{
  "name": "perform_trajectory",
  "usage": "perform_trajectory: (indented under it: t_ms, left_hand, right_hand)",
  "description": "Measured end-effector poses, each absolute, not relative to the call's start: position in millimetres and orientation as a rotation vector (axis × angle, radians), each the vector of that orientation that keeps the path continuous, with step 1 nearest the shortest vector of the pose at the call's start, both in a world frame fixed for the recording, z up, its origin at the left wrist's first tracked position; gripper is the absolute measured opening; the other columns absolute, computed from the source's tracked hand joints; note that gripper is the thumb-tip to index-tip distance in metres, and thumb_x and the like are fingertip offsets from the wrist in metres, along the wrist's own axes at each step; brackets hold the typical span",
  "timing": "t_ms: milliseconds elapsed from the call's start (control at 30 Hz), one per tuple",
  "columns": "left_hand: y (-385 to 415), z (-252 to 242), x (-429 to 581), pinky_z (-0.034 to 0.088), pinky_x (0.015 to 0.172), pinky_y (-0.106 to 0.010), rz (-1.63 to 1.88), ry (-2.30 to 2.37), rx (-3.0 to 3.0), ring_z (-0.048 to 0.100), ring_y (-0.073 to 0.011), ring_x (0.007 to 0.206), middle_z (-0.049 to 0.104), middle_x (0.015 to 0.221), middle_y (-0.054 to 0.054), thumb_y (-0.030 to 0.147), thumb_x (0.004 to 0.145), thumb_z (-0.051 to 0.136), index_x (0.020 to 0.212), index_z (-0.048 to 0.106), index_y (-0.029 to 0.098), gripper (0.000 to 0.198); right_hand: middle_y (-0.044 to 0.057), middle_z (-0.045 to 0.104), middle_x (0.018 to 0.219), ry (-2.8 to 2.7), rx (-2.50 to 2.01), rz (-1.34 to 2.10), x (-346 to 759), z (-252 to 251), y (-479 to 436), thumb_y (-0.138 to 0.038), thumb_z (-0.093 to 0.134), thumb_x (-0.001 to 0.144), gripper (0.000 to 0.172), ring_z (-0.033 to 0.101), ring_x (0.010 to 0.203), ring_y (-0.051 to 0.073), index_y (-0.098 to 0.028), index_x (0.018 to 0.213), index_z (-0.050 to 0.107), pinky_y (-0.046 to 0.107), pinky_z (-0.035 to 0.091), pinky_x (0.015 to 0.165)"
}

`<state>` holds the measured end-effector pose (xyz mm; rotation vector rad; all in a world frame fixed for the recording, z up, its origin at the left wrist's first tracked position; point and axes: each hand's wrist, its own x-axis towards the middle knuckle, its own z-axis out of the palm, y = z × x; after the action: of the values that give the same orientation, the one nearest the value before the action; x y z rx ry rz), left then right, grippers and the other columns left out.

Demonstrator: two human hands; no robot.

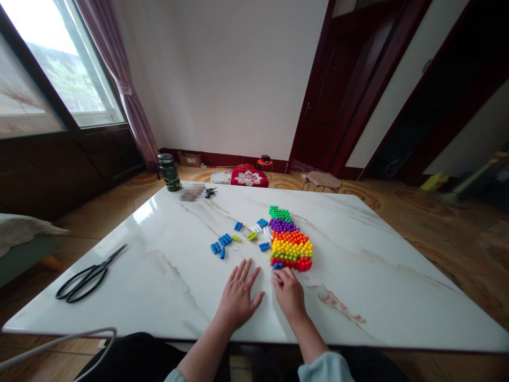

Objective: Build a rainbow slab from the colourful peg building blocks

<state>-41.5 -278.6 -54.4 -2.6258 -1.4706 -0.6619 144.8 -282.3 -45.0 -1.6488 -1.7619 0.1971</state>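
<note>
My left hand [239, 294] lies on the white table with its fingers spread and nothing in it. My right hand [289, 293] is closed in a pinch at small blue plastic pieces [277, 266]; its fingers partly hide them. They sit against the near, red end of a block of round-tipped plastic pieces [292, 246], laid in rows by colour: green, purple, orange, yellow, lime and red. Loose blue pieces [225, 239] lie ahead and left of my left hand. Lime pieces [252, 236], white pieces [256, 228] and more blue ones lie beside the block's left side.
Black-handled scissors [89, 276] lie at the table's left. A camouflage-patterned bottle [169, 173] stands at the far left corner, near a blurred-out item [192, 192] and a small dark tool [210, 192]. A white cable [79, 335] curves past the near left edge.
</note>
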Motion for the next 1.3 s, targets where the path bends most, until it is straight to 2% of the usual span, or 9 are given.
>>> perform_trajectory:
  t_ms: [667,933,1133,1233,1300]
  left_hand:
    - [-278,-56,-42,0.031,0.112,-0.045,-0.688,-1.463,-2.622,0.029,-0.0294,0.141,0.028,0.155,-0.008,0.049,0.087,0.051,0.145,0.037,0.024,0.065]
    - [-279,-53,-41,0.031,0.112,-0.045,-0.672,-1.48,-2.624,0.03,-0.0293,0.141,0.028,0.155,-0.01,0.05,0.087,0.052,0.145,0.038,0.024,0.066]
    - [-278,-54,-41,0.03,0.112,-0.046,-0.648,-1.498,-2.637,0.029,-0.0292,0.141,0.029,0.155,-0.01,0.05,0.086,0.052,0.144,0.04,0.024,0.065]
    - [-278,-55,-41,0.03,0.112,-0.046,-0.653,-1.49,-2.642,0.029,-0.0289,0.141,0.029,0.154,-0.011,0.051,0.087,0.051,0.144,0.039,0.024,0.065]
    - [-278,-56,-42,0.03,0.113,-0.046,-0.662,-1.485,-2.639,0.029,-0.0288,0.141,0.028,0.155,-0.01,0.052,0.087,0.05,0.145,0.038,0.024,0.065]
  right_hand:
    - [0.007,0.066,0.092,-1.755,-1.647,0.149,144,-47,-281,-0.02,0.046,0.087,0.024,0.063,0.076,0.016,-0.018,0.095,0.068,0.024,0.049,0.07]
    - [0.006,0.067,0.084,-1.75,-1.557,0.09,140,-43,-285,-0.023,0.044,0.091,0.025,0.063,0.076,0.016,-0.02,0.09,0.069,0.025,0.048,0.07]
    - [0.007,0.068,0.094,-1.947,-1.487,-0.064,119,-2,-258,-0.017,0.045,0.092,0.025,0.056,0.093,0.021,-0.021,0.096,0.069,0.033,0.041,0.086]
    - [0.007,0.069,0.103,-2.084,-1.576,-0.138,108,15,-231,-0.011,0.045,0.09,0.03,0.052,0.101,0.023,-0.023,0.104,0.068,0.035,0.038,0.086]
    - [0.009,0.069,0.101,-2.175,-1.692,-0.184,101,20,-214,-0.009,0.043,0.09,0.031,0.051,0.104,0.024,-0.021,0.102,0.068,0.036,0.037,0.085]
